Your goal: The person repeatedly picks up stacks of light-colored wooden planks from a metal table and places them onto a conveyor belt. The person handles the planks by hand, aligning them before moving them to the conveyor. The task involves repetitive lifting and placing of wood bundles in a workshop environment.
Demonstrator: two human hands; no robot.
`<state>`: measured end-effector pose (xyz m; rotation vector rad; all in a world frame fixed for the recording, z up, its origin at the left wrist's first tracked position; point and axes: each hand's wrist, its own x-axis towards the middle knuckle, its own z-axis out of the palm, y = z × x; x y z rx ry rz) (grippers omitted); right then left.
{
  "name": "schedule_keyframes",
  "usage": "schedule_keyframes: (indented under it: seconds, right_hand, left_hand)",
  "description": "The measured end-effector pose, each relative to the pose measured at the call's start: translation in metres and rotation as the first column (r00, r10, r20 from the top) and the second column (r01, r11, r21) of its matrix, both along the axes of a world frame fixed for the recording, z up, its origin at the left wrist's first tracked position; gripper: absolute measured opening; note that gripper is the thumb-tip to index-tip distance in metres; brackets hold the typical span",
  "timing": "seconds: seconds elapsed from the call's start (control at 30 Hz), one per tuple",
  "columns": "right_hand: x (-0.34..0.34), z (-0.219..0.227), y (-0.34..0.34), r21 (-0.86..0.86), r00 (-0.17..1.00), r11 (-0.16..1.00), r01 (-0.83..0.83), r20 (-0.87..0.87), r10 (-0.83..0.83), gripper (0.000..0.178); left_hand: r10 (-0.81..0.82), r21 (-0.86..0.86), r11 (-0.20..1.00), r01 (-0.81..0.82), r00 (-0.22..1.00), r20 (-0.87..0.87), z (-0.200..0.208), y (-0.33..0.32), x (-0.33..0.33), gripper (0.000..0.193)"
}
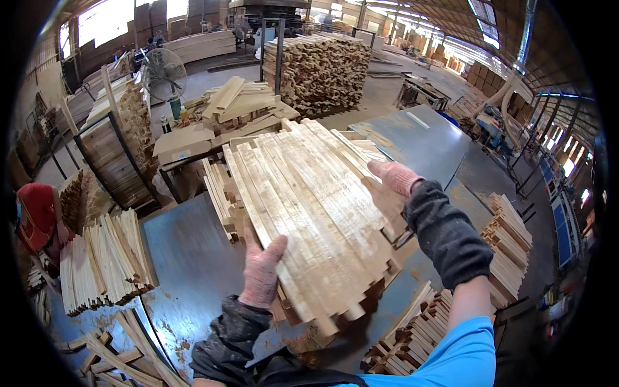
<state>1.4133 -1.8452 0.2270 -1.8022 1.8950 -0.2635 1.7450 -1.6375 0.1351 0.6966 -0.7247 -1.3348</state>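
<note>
A wide bundle of pale wooden slats (309,206) lies side by side across both my hands, tilted and lifted above the blue-grey worktable (187,251). My left hand (263,271), in a pinkish knit glove, grips the bundle's near left edge with the thumb on top. The gloved right hand (396,177), with a dark sleeve cover, holds the far right edge. Beneath the bundle a lower stack of slats (222,193) rests on the table.
More slat stacks sit on the table at left (103,258) and lower right (412,335). A person in a red cap (35,216) is at far left. A floor fan (163,74) and a tall timber pile (319,68) stand behind.
</note>
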Motion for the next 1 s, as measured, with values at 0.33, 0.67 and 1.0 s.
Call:
schedule_keyframes:
  seconds: [0.33,0.67,1.0]
  right_hand:
    - [-0.005,-0.025,0.051,-0.013,0.999,1.000,0.029,0.024,-0.028,0.088]
    - [0.002,0.008,0.097,-0.290,0.971,0.929,-0.230,-0.131,0.199,0.070]
    - [0.089,0.004,0.124,-0.542,0.818,0.761,-0.358,0.211,0.535,0.032]
  left_hand:
    - [-0.109,0.141,0.984,0.104,0.994,0.024,0.019,0.017,0.022,0.109]
    - [-0.116,0.022,0.993,0.118,0.990,-0.074,0.000,0.043,0.033,0.114]
    - [0.340,-0.363,0.879,-0.309,0.940,0.023,0.034,0.218,0.071,0.122]
